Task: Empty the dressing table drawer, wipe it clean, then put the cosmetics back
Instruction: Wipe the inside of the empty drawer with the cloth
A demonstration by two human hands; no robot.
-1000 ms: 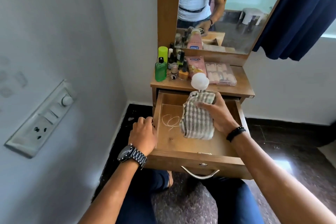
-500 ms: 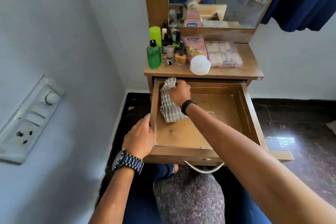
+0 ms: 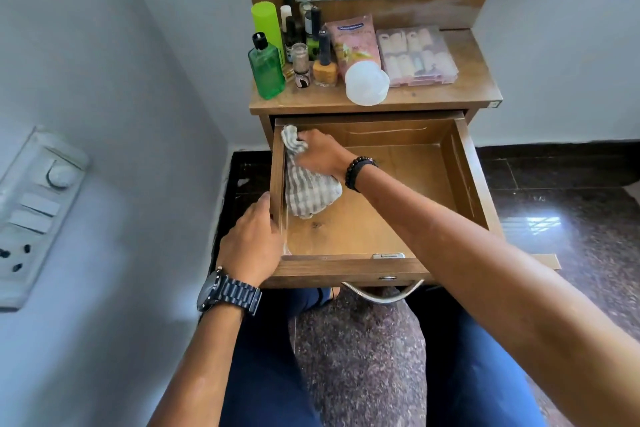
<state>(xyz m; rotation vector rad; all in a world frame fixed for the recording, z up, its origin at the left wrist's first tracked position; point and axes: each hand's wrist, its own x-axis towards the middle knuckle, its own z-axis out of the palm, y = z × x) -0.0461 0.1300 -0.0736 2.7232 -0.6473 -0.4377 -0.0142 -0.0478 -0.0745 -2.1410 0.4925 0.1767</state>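
Cloth (image 3: 304,191) bunched in right hand (image 3: 320,156), gripped at drawer's (image 3: 464,163) upper-left corner, long axis running down the left wall; left hand (image 3: 252,243), fingers curled, holds that wall's rim. Cosmetics (image 3: 325,59) above on counter (image 3: 478,87).

Cloth (image 3: 306,189) in drawer's (image 3: 467,177) left
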